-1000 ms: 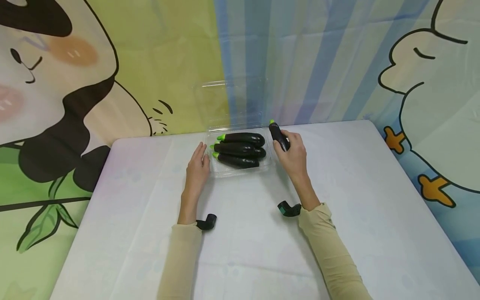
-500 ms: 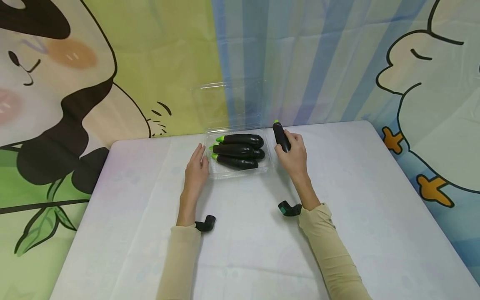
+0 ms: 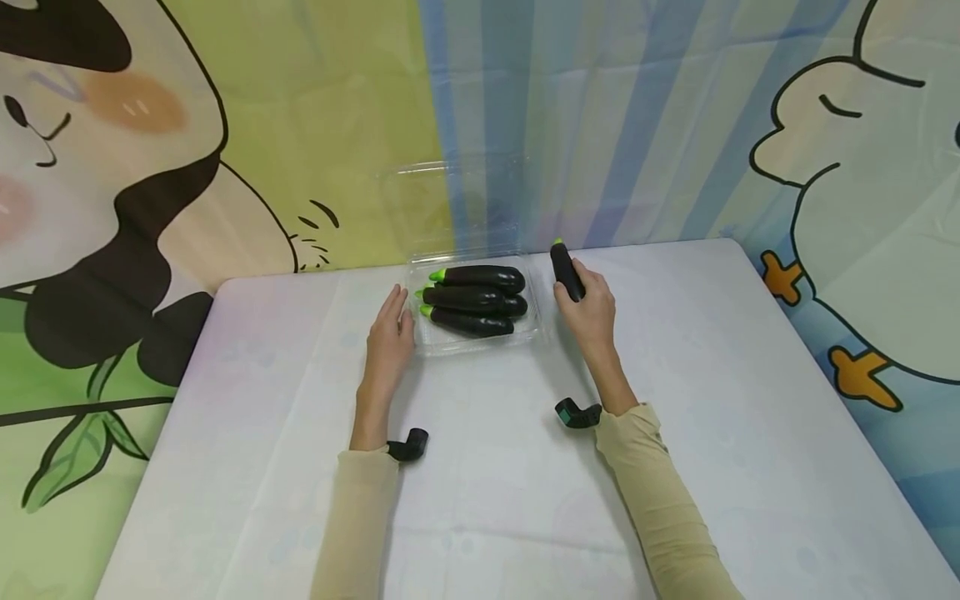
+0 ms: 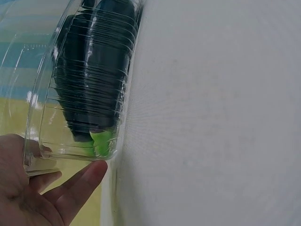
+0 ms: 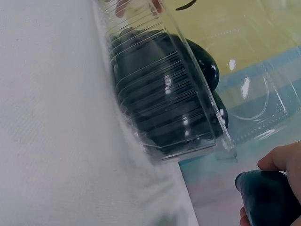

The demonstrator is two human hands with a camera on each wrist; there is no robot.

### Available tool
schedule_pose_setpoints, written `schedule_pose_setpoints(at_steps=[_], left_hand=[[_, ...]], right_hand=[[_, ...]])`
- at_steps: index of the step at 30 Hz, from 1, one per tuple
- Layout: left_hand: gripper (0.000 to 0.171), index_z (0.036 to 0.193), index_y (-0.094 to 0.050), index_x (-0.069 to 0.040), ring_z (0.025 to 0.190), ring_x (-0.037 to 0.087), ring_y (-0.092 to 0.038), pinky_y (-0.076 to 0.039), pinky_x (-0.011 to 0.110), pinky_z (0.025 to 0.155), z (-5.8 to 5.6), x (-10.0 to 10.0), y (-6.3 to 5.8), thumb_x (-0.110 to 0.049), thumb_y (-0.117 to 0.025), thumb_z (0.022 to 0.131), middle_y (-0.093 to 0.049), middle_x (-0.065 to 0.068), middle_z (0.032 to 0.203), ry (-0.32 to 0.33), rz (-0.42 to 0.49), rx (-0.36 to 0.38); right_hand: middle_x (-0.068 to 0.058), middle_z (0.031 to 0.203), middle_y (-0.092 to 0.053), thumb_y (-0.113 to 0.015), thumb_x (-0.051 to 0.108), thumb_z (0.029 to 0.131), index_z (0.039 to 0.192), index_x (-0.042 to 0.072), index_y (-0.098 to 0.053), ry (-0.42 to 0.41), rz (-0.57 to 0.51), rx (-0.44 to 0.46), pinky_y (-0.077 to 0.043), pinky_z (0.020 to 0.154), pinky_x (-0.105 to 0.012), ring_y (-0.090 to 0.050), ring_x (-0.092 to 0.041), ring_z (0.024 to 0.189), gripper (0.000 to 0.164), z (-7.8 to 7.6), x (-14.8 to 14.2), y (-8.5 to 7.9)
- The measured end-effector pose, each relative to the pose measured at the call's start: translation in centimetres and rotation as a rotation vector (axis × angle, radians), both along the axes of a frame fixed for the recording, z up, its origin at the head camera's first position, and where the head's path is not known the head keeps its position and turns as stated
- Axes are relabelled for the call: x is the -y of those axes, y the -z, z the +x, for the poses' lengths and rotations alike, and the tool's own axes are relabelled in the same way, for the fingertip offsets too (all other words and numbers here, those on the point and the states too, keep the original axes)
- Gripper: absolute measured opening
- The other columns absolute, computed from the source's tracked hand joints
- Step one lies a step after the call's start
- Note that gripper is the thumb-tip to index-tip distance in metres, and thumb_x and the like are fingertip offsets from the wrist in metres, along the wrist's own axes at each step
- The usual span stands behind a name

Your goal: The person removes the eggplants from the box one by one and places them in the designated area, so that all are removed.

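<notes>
Several glossy dark eggplants (image 3: 480,297) with bright green stem ends lie side by side in a clear plastic clamshell box (image 3: 480,346). My left hand (image 3: 388,342) rests along the box's left end, its fingers fairly straight. In the left wrist view, fingertips (image 4: 96,172) touch the box's lower corner next to the green stems. Just right of the box, my right hand (image 3: 592,312) grips another eggplant (image 3: 566,268) between thumb and fingers, its green end pointing away from me. The right wrist view shows this eggplant's blunt end (image 5: 263,197) beside the box's corner.
The box's transparent lid (image 3: 465,208) stands raised at the back, in front of a printed cartoon curtain (image 3: 360,125). A white cloth covers the table (image 3: 480,500). A small black wrist camera (image 3: 408,446) sits on the left wrist, another camera (image 3: 577,414) on the right.
My right hand has shifted slightly right, away from the box, with the eggplant, which now points a little straighter toward the back. My left hand stays at the box's left end.
</notes>
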State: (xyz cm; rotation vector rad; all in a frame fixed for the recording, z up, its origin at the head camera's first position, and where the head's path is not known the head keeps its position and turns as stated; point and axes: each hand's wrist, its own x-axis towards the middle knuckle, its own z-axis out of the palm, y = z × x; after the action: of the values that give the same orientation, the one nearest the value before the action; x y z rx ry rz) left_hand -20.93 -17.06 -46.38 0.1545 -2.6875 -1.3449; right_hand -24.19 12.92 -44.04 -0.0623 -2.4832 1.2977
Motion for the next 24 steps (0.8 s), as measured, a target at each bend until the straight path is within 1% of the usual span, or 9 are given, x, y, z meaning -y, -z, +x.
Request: schedule_pose_setpoints(at_steps=[4, 7, 13, 16, 20, 24], left_hand=[[0.047, 0.150, -0.037, -0.012, 0.148, 0.022, -0.028, -0.038, 0.042, 0.115, 0.1, 0.0, -0.2, -0.022, -0.038, 0.104, -0.027, -0.001, 0.161, 0.005, 0.000, 0.004], [0.047, 0.150, -0.036, -0.012, 0.148, 0.022, -0.028, -0.037, 0.042, 0.115, 0.1, 0.0, -0.3, -0.022, -0.038, 0.104, -0.026, -0.001, 0.161, 0.008, 0.001, 0.010], [0.046, 0.150, -0.037, -0.011, 0.147, 0.022, -0.029, -0.039, 0.042, 0.114, 0.0, 0.0, -0.2, -0.021, -0.038, 0.104, -0.028, 0.001, 0.161, 0.005, -0.008, -0.009], [0.046, 0.149, -0.038, -0.009, 0.147, 0.023, -0.030, -0.039, 0.042, 0.114, -0.2, -0.1, -0.2, -0.021, -0.038, 0.104, -0.029, 0.002, 0.160, 0.006, -0.009, -0.020], [0.046, 0.149, -0.038, -0.008, 0.147, 0.023, -0.030, -0.038, 0.042, 0.114, -0.3, -0.1, -0.1, -0.021, -0.038, 0.104, -0.029, 0.002, 0.160, 0.008, -0.013, -0.020], [0.046, 0.149, -0.038, -0.009, 0.147, 0.023, -0.029, -0.038, 0.042, 0.115, -0.3, 0.0, -0.1, -0.021, -0.038, 0.104, -0.028, 0.001, 0.160, 0.005, -0.015, -0.012]], right_hand=[[-0.022, 0.131, -0.058, -0.063, 0.022, 0.092, 0.139, 0.007, -0.053, 0.015, 0.015, 0.014, -0.047, 0.096, -0.053, -0.058, -0.039, 0.114, 0.051, -0.3, -0.2, 0.7], [-0.021, 0.134, -0.056, -0.062, 0.022, 0.093, 0.140, 0.007, -0.051, 0.018, 0.025, 0.035, -0.046, 0.098, -0.054, -0.057, -0.039, 0.116, 0.051, -0.4, -0.2, 1.0], [-0.024, 0.139, -0.050, -0.055, 0.027, 0.097, 0.145, 0.005, -0.044, -0.006, 0.043, 0.136, -0.044, 0.100, -0.056, -0.052, -0.041, 0.121, 0.054, -0.6, -0.1, 1.5], [-0.024, 0.139, -0.048, -0.051, 0.028, 0.098, 0.146, 0.005, -0.042, -0.012, 0.038, 0.171, -0.043, 0.101, -0.056, -0.052, -0.041, 0.121, 0.054, -0.8, -0.2, 1.7], [-0.025, 0.140, -0.045, -0.046, 0.023, 0.096, 0.147, 0.004, -0.040, -0.016, 0.023, 0.198, -0.042, 0.101, -0.056, -0.051, -0.042, 0.120, 0.055, -1.0, -0.3, 2.1], [-0.025, 0.141, -0.043, -0.049, 0.019, 0.095, 0.148, 0.003, -0.039, -0.026, 0.031, 0.204, -0.043, 0.102, -0.056, -0.050, -0.042, 0.121, 0.056, -1.1, -0.2, 2.3]])
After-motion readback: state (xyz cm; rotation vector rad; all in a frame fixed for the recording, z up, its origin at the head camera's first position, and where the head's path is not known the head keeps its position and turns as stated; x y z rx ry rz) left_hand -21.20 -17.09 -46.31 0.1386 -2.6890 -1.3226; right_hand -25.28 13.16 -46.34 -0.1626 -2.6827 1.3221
